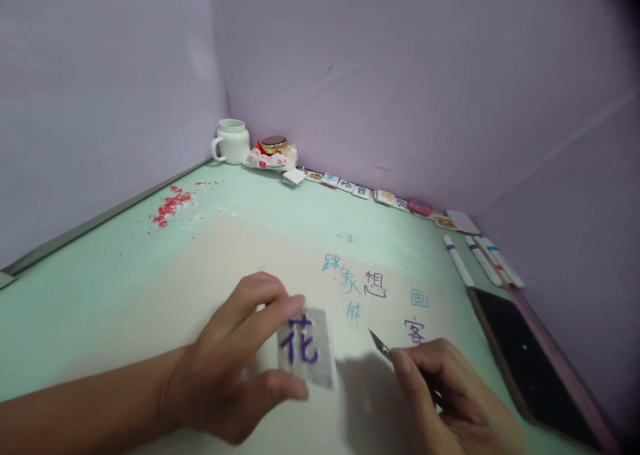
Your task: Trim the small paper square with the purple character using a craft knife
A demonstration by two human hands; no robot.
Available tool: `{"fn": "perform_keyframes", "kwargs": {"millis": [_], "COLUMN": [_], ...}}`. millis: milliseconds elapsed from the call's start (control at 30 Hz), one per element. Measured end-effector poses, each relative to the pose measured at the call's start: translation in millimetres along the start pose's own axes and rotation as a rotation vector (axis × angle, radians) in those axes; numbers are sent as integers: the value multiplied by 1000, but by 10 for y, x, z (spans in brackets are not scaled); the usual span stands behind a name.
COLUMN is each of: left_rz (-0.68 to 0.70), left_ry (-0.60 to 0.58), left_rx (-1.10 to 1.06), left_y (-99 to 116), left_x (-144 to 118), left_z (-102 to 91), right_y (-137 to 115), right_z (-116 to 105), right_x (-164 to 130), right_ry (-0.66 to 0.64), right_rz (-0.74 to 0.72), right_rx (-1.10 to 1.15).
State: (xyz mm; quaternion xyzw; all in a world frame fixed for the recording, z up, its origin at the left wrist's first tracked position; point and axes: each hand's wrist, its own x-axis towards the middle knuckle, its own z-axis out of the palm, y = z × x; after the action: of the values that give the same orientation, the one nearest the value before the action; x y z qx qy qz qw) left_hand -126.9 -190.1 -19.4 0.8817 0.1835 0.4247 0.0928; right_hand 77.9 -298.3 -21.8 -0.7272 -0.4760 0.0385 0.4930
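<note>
Between its thumb and fingers, my left hand [250, 355] grips a small greyish-white square tile [320, 348] by two opposite edges. The tile's face carries a purple Chinese character and is turned toward me, raised over the table. A craft knife [379, 343] with a pointed blade is in my right hand [445, 395], pinched like a pen. Its tip points up and left, to the right of the tile and apart from it. Most of the knife's handle is hidden by my fingers. Under both hands, the pale tabletop [200, 295] bears several handwritten characters in blue and purple.
A phone [530, 355] and several white markers [483, 260] lie along the right edge. Small character tiles [361, 191] line the back wall. A white mug [233, 142] and a crumpled packet [270, 156] stand in the far corner. Red shavings [173, 205] are scattered at the left.
</note>
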Motion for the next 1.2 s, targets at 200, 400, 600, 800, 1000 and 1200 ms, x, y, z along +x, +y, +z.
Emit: {"fn": "perform_keyframes", "kwargs": {"millis": [200, 400, 600, 800, 1000, 1200], "left_rz": [-184, -35, -76, -177, -173, -157], "left_ry": [-408, -276, -324, -408, -495, -457], "left_rx": [18, -169, -169, -126, -136, -156], "left_y": [-155, -160, -136, -101, -97, -107], "left_x": [24, 17, 30, -33, 9, 4], "left_z": [137, 131, 114, 162, 131, 152], "right_y": [-1, -6, 4, 27, 20, 36], "right_z": [-20, -21, -15, -1, 10, 22], "right_x": [46, 34, 23, 21, 13, 21], "right_ry": [-11, -45, -58, -51, -75, -92], "right_rz": [-49, -52, 30, 86, 113, 99], "right_rx": [39, 20, 33, 74, 49, 24]}}
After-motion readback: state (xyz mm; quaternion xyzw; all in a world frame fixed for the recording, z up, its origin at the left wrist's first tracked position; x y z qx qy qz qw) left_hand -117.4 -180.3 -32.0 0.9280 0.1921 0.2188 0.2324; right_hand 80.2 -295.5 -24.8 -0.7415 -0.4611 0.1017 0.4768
